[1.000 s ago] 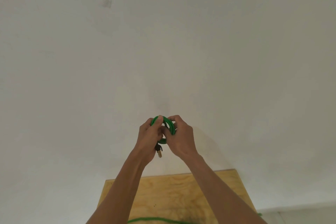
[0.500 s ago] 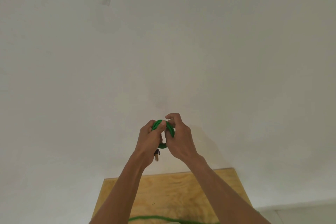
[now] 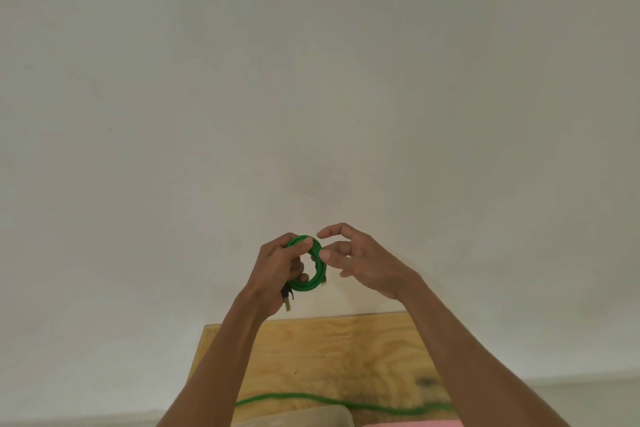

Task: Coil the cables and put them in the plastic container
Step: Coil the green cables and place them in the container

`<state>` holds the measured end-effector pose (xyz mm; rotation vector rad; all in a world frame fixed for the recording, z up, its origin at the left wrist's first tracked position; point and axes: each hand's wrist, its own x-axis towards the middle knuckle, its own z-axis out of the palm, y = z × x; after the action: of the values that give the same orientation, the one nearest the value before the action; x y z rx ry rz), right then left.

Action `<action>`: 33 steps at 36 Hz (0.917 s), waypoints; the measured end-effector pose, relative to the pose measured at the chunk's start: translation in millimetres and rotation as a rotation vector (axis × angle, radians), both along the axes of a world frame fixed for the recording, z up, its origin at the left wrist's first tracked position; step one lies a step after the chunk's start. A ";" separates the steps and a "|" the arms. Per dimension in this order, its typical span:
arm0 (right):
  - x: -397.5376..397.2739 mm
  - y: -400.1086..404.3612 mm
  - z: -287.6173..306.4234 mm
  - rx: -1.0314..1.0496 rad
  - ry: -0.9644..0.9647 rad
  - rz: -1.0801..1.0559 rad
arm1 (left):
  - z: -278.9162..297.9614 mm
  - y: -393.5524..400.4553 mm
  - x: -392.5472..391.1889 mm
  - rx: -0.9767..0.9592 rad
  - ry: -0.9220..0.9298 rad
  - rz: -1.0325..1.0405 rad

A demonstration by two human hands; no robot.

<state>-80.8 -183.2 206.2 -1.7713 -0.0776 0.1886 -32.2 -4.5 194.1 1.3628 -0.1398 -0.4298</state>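
Left hand (image 3: 277,267): grip clamped on the green coil (image 3: 309,265), thumb pressed over the top of the ring, fingers curled through its opening from behind. The coil is held upright, its loops stacked tight, the open face turned toward the camera. A dark plug with a brass-coloured tip (image 3: 287,302) hangs below the left palm.

Right hand (image 3: 360,262): grip apart, fingers spread, holding nothing. Its fingertips sit just beside the coil's right edge; whether the thumb touches the cable cannot be told.

Governing relation: the coil lies immediately left of the right hand, at the same height, both raised well above the bench (image 3: 346,357). The left hand alone carries the load.

Below, a loose green cable (image 3: 311,398) runs roughly left to right across the wooden bench top, uncoiled. Whether it joins the held coil cannot be told. The rim of a clear plastic container (image 3: 311,414) shows at the near edge, almost directly under the hands; a pink item (image 3: 415,424) lies to its right.

Judgement: the air between hands and container is open, so a straight lowering looks unobstructed. Main risk is the loops springing loose on release.
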 end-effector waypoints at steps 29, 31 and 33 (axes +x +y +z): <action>-18.5 95.6 -63.1 -0.463 -0.429 -0.593 | -37.2 19.3 -20.9 0.146 -0.018 0.271; -22.6 103.8 -65.9 -0.475 -0.431 -0.605 | -41.6 25.3 -24.9 0.145 -0.013 0.274; -26.7 112.5 -70.2 -0.466 -0.437 -0.601 | -45.4 32.8 -29.7 0.140 0.000 0.281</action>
<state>-107.5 -70.7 136.0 -2.1869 0.2013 -0.6643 -61.9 28.3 148.7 1.4941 0.0833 -0.2055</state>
